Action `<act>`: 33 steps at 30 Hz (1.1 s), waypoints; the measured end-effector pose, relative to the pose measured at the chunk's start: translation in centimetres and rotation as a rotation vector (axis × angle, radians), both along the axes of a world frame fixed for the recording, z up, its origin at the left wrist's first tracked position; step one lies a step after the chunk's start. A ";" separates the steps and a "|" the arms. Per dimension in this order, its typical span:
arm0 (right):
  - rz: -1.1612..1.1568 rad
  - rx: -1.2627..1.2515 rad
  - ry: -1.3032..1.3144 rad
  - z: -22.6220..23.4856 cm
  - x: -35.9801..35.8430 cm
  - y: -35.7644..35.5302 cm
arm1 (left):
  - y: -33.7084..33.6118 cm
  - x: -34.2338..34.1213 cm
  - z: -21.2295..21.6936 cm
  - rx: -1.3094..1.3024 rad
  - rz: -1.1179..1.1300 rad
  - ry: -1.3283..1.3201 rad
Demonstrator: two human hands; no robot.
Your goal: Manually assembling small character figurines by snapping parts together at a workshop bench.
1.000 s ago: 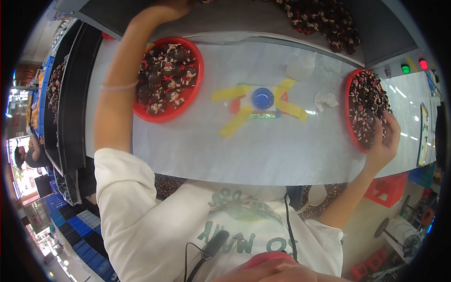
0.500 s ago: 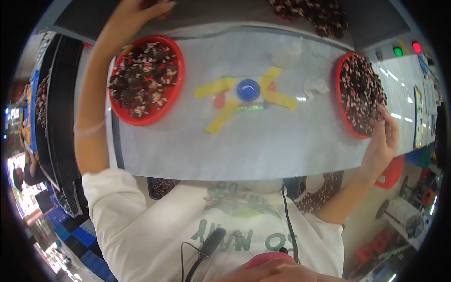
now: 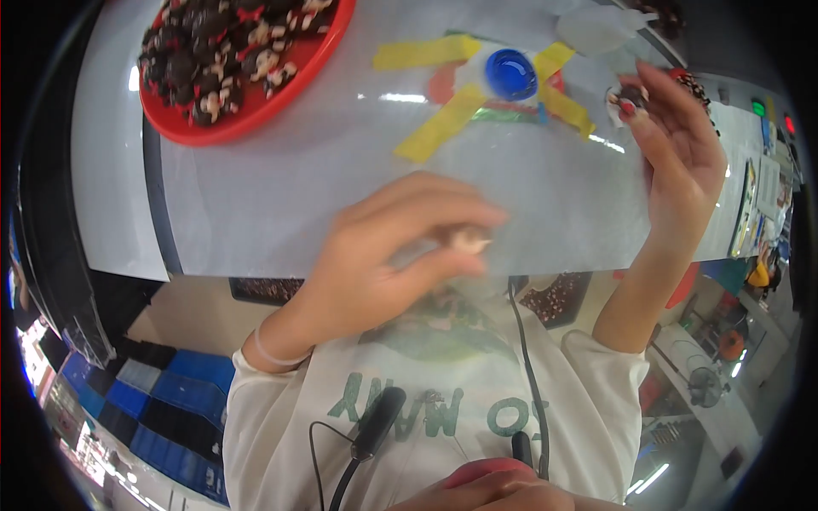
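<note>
Over the near edge of the worktop [image 3: 281,196], the left hand [image 3: 375,264] pinches a small pale piece [image 3: 470,241] between thumb and fingertips, narrow and tight; it is blurred, so I cannot tell what it is. Toward the far right corner the right hand [image 3: 677,153] holds up a small dark part with a white rim [image 3: 629,95] at its fingertips, also in a close pinch. Just beside it lies a blue cap [image 3: 511,74] at the middle of crossed yellow tape strips [image 3: 443,123], stuck on the pale sheet that covers the worktop. At the far left corner sits a red tray [image 3: 256,115] heaped with dark small parts [image 3: 221,51].

Both pieces are tiny and held only by fingertips, so either could slip, I think, and the left one hangs right at the edge, where a drop would likely land on the lap or floor. A dropped piece from the right hand might roll off past the tape. A sweeping forearm could also knock the heaped tray.
</note>
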State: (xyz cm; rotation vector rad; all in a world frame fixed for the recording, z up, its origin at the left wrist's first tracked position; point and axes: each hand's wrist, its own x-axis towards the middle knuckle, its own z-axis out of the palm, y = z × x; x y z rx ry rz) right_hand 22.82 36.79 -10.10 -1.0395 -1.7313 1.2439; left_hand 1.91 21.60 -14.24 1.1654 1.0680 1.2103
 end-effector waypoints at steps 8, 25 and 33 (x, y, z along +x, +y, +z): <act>0.294 0.639 -0.647 -1.5 -5.7 -0.2 | -0.5 0.2 -1.0 -0.029 -0.032 -0.090; 0.288 0.671 -0.633 -1.2 -5.5 -1.2 | -0.7 0.3 -1.6 -0.039 0.064 -0.297; 0.248 0.081 -0.041 0.3 -3.8 -7.9 | -1.0 0.7 -1.2 -0.107 0.151 -0.377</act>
